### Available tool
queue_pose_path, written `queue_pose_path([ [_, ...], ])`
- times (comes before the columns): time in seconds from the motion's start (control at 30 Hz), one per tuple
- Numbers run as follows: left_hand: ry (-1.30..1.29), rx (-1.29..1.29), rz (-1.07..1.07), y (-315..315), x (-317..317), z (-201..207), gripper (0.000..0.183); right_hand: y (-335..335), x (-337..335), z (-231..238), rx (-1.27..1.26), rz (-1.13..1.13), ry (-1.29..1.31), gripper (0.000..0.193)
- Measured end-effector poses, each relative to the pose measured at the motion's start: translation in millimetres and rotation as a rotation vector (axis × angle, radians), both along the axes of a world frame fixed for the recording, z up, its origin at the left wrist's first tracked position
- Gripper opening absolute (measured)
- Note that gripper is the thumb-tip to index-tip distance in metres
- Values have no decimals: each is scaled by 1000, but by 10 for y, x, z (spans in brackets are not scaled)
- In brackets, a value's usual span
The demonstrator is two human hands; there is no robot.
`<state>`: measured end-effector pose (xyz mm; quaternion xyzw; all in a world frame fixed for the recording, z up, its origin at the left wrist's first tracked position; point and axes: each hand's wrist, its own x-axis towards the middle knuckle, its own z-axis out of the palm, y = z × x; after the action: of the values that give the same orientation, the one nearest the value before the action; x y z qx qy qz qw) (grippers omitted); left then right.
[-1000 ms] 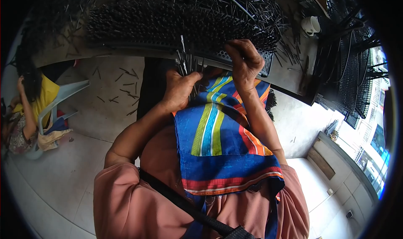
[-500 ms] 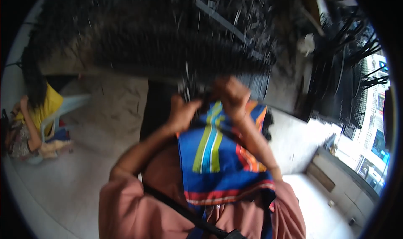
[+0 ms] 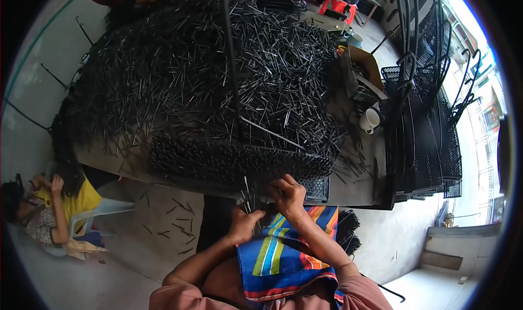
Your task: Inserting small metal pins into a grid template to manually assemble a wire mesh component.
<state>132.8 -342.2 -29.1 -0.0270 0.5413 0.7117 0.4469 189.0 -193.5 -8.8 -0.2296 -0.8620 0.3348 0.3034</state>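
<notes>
In my left hand (image 3: 243, 226) is a small bunch of thin black sticks (image 3: 248, 198), their shiny ends pointing up. The fingers are closed round them. Just to its right, my right hand (image 3: 289, 193) is bent into a pinch at the near edge of a long black rack (image 3: 234, 158). Whatever sits in that pinch is too dark to make out. The rack is packed with upright black sticks. A striped blue cloth (image 3: 283, 255) covers my lap beneath both hands.
A large heap of loose black sticks (image 3: 218, 76) covers the table. At its right are a white mug (image 3: 369, 120), a cardboard box (image 3: 364, 70) and stacked black mesh racks with tall hooked handles (image 3: 417, 141). A person in yellow (image 3: 71, 206) sits left; others sit across.
The view has tilted up and sharpened, so more of the table shows and my hands appear lower. Both hands stay close together, the left still round the sticks.
</notes>
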Motion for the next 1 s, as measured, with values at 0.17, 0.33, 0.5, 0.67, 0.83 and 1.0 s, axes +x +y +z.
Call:
queue_pose_path([
  [0.17, -25, 10, 12, 12, 17, 19, 11, 36, 6, -5, 74, 35, 31, 10],
  [0.33, 87, -143, -135, -60, -106, 35, 12, 132, -93, -138, 129, 62, -133, 12],
  [0.5, -56, -2, -87, -33, -112, 140, 9, 271, 0, -149, -241, 16, 40, 11],
  [0.67, -3, 44, -261, -18, -30, 269, 17, 178, 145, 196, -934, -15, -144, 15],
  [0.83, -92, 47, -568, 114, 48, 264, 32, 174, 421, 202, -1030, 180, -6, 12],
  [1.0, -154, 3, -608, 264, 185, 94, 30, 259, 734, -101, -1115, -233, 293, 7],
])
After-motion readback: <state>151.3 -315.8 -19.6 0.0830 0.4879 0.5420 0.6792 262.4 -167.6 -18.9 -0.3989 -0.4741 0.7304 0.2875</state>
